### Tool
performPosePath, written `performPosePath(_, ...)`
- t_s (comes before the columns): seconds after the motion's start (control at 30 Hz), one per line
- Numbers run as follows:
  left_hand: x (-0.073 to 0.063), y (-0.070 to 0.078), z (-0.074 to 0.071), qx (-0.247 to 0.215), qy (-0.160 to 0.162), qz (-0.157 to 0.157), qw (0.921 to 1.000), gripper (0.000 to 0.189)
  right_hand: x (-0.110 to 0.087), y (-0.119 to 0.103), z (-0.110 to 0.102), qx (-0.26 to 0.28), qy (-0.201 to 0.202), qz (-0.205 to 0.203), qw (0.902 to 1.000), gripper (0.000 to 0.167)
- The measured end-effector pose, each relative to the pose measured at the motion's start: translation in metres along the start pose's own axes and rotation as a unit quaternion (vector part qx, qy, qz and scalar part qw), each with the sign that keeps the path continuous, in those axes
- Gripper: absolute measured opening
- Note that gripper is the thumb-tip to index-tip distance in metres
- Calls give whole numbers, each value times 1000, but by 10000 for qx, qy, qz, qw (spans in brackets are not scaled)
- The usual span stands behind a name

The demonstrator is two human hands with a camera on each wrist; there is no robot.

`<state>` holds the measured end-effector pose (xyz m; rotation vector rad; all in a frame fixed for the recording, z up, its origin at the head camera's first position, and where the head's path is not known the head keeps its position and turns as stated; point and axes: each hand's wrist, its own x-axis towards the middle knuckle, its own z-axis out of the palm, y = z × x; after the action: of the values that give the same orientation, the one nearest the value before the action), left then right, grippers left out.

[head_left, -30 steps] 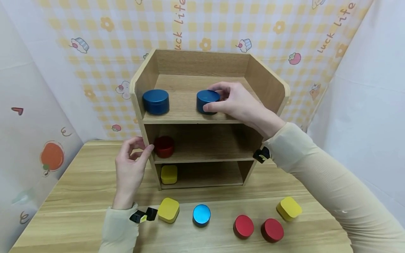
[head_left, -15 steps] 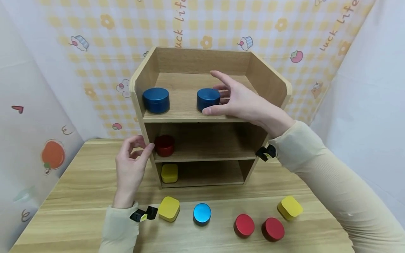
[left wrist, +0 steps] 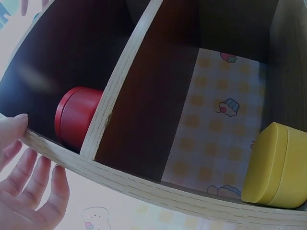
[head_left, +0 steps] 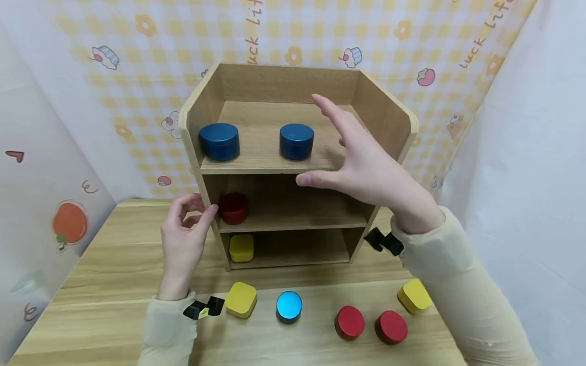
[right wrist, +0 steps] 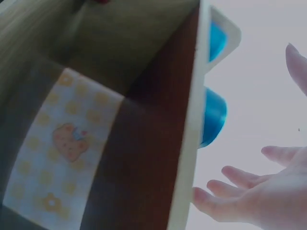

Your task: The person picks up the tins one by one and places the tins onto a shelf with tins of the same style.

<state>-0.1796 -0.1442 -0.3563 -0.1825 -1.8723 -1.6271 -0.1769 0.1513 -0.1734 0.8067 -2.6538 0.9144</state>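
Worktop [head_left: 105,274], wood-grained; five small containers on it, all near the front, set apart from one another. Nearest red round container [head_left: 391,327], upright; second red round container [head_left: 350,323], just to its left. Blue round container [head_left: 289,307], bright-topped, further left. Left yellow container [head_left: 240,300], square with rounded corners; right yellow container [head_left: 414,296], same pattern, just beside the right sleeve [head_left: 453,274].

Hands, two, bare, well apart. Left hand [head_left: 185,239]: thumb and bent fingers clamped on the left side panel of the wooden shelf unit [head_left: 284,227], level with the middle compartment. Right hand [head_left: 361,157]: thumb and fingers spread wide, before the top tier; contact between thumb and board edge cannot be told.

Shelf unit contents: low yellow container [head_left: 241,247], bottom compartment, left end; dark red round container [head_left: 234,208], middle compartment, left end; corner blue container [head_left: 220,141], top tier, beside the left panel; middle blue container [head_left: 296,141], top tier, upright near the front edge, apart from the right hand.

Rear: checked cloth [head_left: 270,30], yellow and white, lettered and printed with flowers and cupcakes
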Motion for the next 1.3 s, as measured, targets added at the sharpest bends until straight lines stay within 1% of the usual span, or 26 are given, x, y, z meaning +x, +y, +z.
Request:
performPosePath(0.27, -2, 0, 1, 9, -37, 41, 10000, 31, -37, -6, 9, -16, 587, -292, 9978, 99)
performPosePath(0.47, -3, 0, 2, -22, -31, 34, 10000, 31, -59, -7, 19, 107, 1015, -621, 9928, 95)
performPosePath(0.6, -2, 0, 2, 3, -43, 32, 10000, 31, -73, -3, 28, 243, 1240, -748, 9892, 92)
performPosePath(0.8, -2, 1, 1, 54, -65, -38, 10000, 32, -92, 6, 44, 471, 1451, -858, 9846, 76)
performPosePath(1.0, -1, 2, 0, 124, -50, -108, 9999, 33, -107, 16, 71, 632, 1608, -905, 9808, 64)
performPosePath(1.2, -1, 2, -1, 134, -73, -139, 9998, 33, -117, 26, 110, 826, 1542, -704, 9821, 56)
performPosePath(1.3, -1, 2, -1, 117, -68, -137, 9998, 32, -121, 32, 131, 940, 1446, -585, 9833, 56)
